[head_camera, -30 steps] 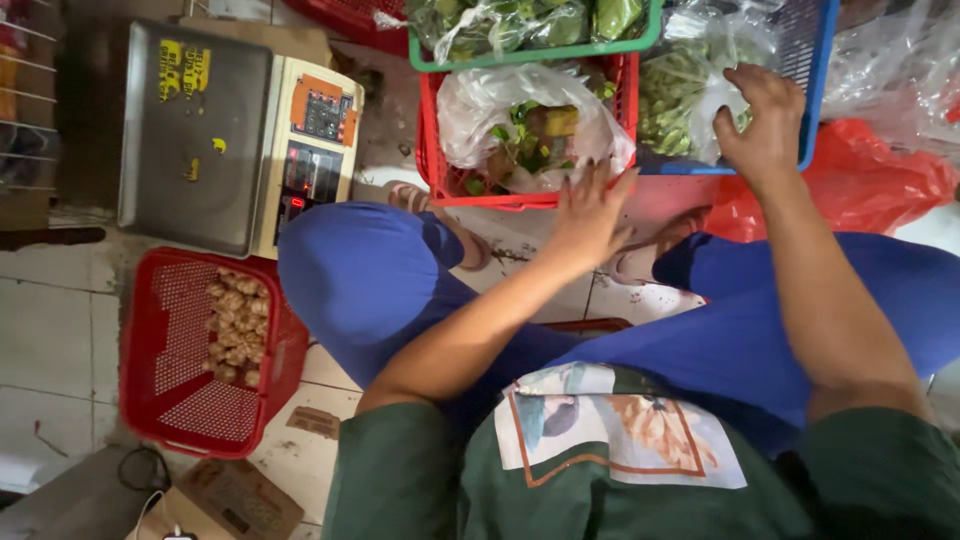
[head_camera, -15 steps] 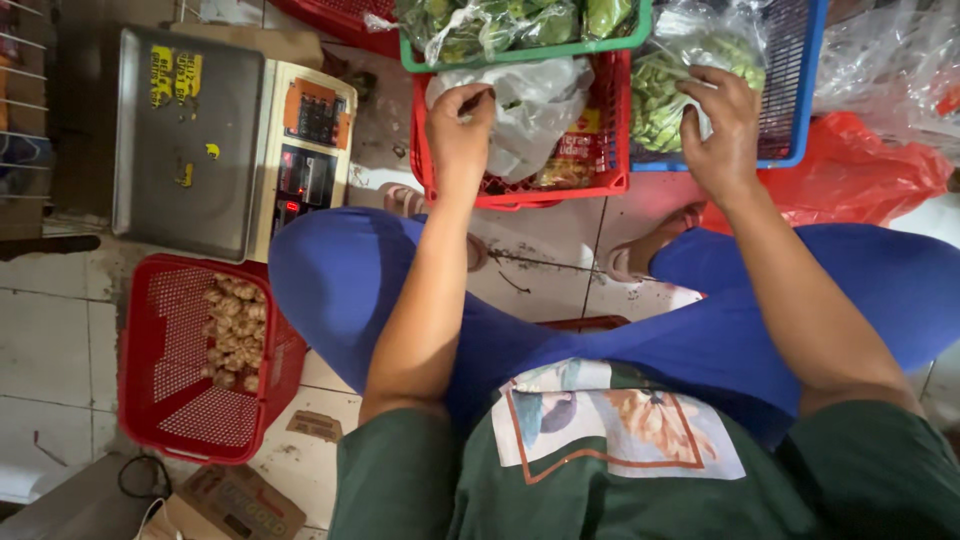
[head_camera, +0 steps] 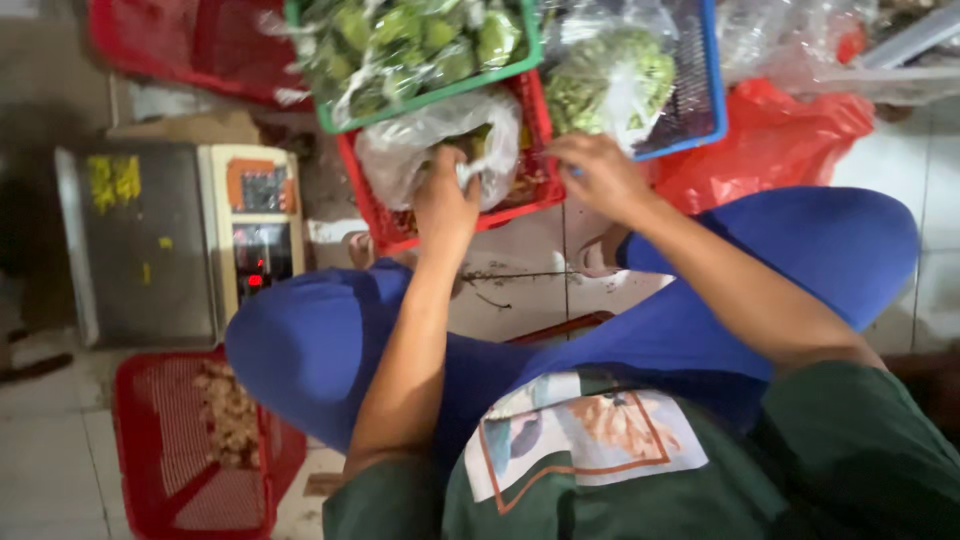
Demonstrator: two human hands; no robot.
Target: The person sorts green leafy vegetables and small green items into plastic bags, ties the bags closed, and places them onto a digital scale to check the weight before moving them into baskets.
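We look down on our own lap, blue trousers and green shirt, with both arms reaching toward twelve o'clock. Our left hand [head_camera: 447, 205] is closed around the gathered neck of a clear thin plastic bag holding green vegetables [head_camera: 440, 140], fingers pressed together on the twisted film. That bag lies in a red slatted plastic crate [head_camera: 520, 195] at about twelve o'clock from our knees; its long axis runs roughly from ten o'clock to four o'clock, and the pinched neck points back toward us, at six. Our right hand [head_camera: 598, 175] rests at the crate's right corner, fingers curled; whether it pinches anything we cannot tell, since the blur hides the fingertips. Just beyond it, at one o'clock, a second clear bag of pale green vegetables [head_camera: 610, 75] sits in a blue plastic basket [head_camera: 712, 90]. A green-rimmed plastic tray of bagged green vegetables [head_camera: 420, 50] overlaps the red crate's far edge. At nine o'clock stands a grey metal weighing scale [head_camera: 170, 240]; at seven o'clock, a red mesh basket of brownish roots [head_camera: 150, 450].
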